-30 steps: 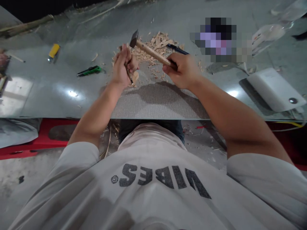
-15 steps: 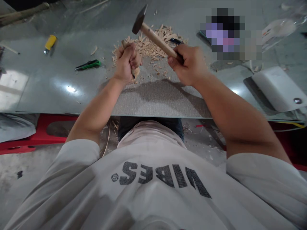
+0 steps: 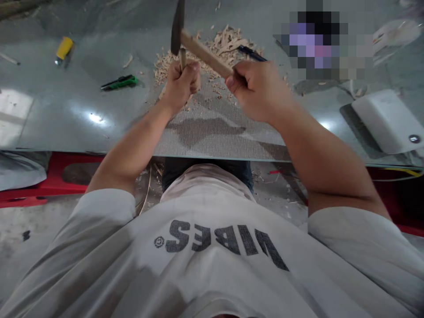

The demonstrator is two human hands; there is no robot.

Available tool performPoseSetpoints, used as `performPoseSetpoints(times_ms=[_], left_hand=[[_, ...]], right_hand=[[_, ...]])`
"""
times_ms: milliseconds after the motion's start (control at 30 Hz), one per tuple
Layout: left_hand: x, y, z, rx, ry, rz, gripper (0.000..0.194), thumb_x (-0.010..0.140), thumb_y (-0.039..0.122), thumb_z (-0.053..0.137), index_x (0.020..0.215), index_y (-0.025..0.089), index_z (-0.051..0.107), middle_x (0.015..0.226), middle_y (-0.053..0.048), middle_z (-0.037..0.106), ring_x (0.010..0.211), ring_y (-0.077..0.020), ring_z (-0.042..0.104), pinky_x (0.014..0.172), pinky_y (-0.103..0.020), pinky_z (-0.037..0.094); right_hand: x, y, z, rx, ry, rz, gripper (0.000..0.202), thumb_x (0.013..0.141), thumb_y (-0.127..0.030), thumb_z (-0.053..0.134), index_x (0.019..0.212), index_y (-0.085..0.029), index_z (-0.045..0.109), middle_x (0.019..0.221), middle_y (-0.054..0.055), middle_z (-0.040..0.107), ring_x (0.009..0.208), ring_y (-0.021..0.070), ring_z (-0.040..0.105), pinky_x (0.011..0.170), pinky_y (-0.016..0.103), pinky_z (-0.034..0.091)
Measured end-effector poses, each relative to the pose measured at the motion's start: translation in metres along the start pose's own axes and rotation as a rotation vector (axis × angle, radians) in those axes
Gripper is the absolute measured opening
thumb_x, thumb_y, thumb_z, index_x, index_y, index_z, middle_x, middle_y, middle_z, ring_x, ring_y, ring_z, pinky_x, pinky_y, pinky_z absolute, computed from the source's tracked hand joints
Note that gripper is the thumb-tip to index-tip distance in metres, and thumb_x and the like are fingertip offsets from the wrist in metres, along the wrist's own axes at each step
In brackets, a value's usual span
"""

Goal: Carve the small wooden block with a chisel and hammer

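Observation:
My right hand is closed round the wooden handle of a hammer. The dark metal head of that hammer is at the upper end of a chisel; whether they touch I cannot tell. My left hand is wrapped round the chisel's wooden handle, which stands nearly upright from the fist. The chisel's blade and whatever lies under the fist are hidden now. Beyond both hands spreads a heap of pale wood shavings on a grey textured mat.
A green utility knife and a yellow-handled tool lie to the left on the glass-topped table. Near the shavings is a dark pen-like tool. A white box stands at right, and a blurred-out patch sits behind it.
The hammer head has come down and left to the chisel's top. My left fist has turned, so the chisel stands more upright and its blade has gone out of sight.

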State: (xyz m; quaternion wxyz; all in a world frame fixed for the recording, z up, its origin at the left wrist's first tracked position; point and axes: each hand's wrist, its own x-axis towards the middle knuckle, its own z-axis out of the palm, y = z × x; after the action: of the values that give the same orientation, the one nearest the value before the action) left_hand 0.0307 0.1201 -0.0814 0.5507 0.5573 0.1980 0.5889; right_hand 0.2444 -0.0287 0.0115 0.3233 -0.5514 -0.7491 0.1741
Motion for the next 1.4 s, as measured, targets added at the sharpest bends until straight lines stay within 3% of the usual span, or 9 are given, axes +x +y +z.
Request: performPoseSetpoints(times_ms=[200,333,433,633,833,900,1067,1167,1400], left_hand=[[-0.005,0.014,0.003,0.111,0.022,-0.05,0.06,0.11,0.017,0.066,0.066,0.025,0.025,0.063,0.008,0.013,0.042,-0.0081,0.017,0.053,-0.026,0.038],[-0.007,0.012,0.001,0.073,-0.024,-0.012,0.063,0.109,0.023,0.07,0.061,0.028,0.03,0.06,0.007,0.016,0.044,-0.0119,0.013,0.048,-0.029,0.029],[-0.008,0.011,0.0,0.035,-0.043,-0.035,0.067,0.106,0.02,0.076,0.056,0.031,0.032,0.055,0.008,0.018,0.046,-0.0139,0.01,0.044,-0.033,0.026],[-0.012,0.028,0.001,-0.082,0.014,-0.11,0.056,0.114,0.005,0.06,0.063,0.024,0.045,0.058,0.008,0.022,0.044,-0.0102,0.027,0.062,-0.026,0.045],[-0.009,0.04,-0.019,-0.781,-0.009,-0.602,0.057,0.103,0.029,0.056,0.056,0.042,0.028,0.052,0.0,0.043,0.052,-0.0275,0.047,0.061,-0.039,0.061],[-0.008,0.039,-0.022,-0.931,0.0,-0.636,0.054,0.099,0.032,0.055,0.055,0.045,0.027,0.05,0.0,0.043,0.05,-0.0284,0.046,0.058,-0.04,0.062],[-0.011,0.035,-0.012,-0.527,0.032,-0.374,0.055,0.107,0.016,0.066,0.06,0.034,0.042,0.054,0.006,0.034,0.043,-0.0157,0.045,0.056,-0.029,0.057],[-0.013,0.035,-0.003,-0.262,0.078,-0.23,0.056,0.121,0.008,0.051,0.068,0.021,0.045,0.061,0.01,0.021,0.039,-0.0039,0.038,0.059,-0.018,0.043],[-0.018,0.037,0.002,-0.208,0.095,-0.274,0.065,0.124,0.001,0.04,0.061,0.019,0.041,0.064,0.009,0.019,0.042,-0.003,0.035,0.059,-0.017,0.036]], right_hand=[[-0.007,-0.014,-0.011,-0.003,0.089,-0.021,0.027,0.118,-0.039,0.048,0.097,-0.021,0.045,0.088,0.005,0.054,0.078,0.0171,0.04,0.079,0.033,0.028],[-0.013,-0.015,-0.016,-0.034,0.012,0.018,0.032,0.111,-0.039,0.055,0.087,-0.021,0.046,0.079,0.004,0.049,0.072,0.0163,0.036,0.074,0.035,0.022],[-0.017,-0.014,-0.015,0.102,0.161,-0.069,0.032,0.115,-0.046,0.045,0.096,-0.021,0.049,0.085,0.005,0.055,0.075,0.0172,0.047,0.075,0.034,0.028],[-0.015,-0.011,-0.016,-0.003,0.061,-0.007,0.032,0.11,-0.038,0.055,0.086,-0.021,0.044,0.08,0.004,0.049,0.073,0.0155,0.038,0.073,0.035,0.024],[-0.012,0.003,-0.012,0.062,0.189,-0.135,0.038,0.115,-0.051,0.043,0.096,-0.02,0.055,0.084,0.005,0.056,0.071,0.0165,0.045,0.073,0.032,0.023],[-0.012,0.006,-0.011,0.056,0.21,-0.164,0.04,0.115,-0.053,0.044,0.095,-0.02,0.055,0.084,0.005,0.056,0.071,0.0159,0.046,0.073,0.032,0.022],[-0.013,0.006,-0.01,0.01,0.159,-0.151,0.034,0.112,-0.05,0.046,0.092,-0.022,0.048,0.079,0.003,0.049,0.069,0.015,0.038,0.071,0.032,0.024],[-0.013,0.005,-0.007,-0.022,0.136,-0.14,0.034,0.109,-0.05,0.049,0.088,-0.023,0.041,0.075,0.002,0.043,0.068,0.0153,0.033,0.07,0.033,0.022],[-0.012,0.007,0.007,0.028,0.254,-0.217,0.054,0.116,-0.069,0.029,0.102,-0.022,0.05,0.085,0.005,0.052,0.073,0.0172,0.043,0.076,0.032,0.028]])
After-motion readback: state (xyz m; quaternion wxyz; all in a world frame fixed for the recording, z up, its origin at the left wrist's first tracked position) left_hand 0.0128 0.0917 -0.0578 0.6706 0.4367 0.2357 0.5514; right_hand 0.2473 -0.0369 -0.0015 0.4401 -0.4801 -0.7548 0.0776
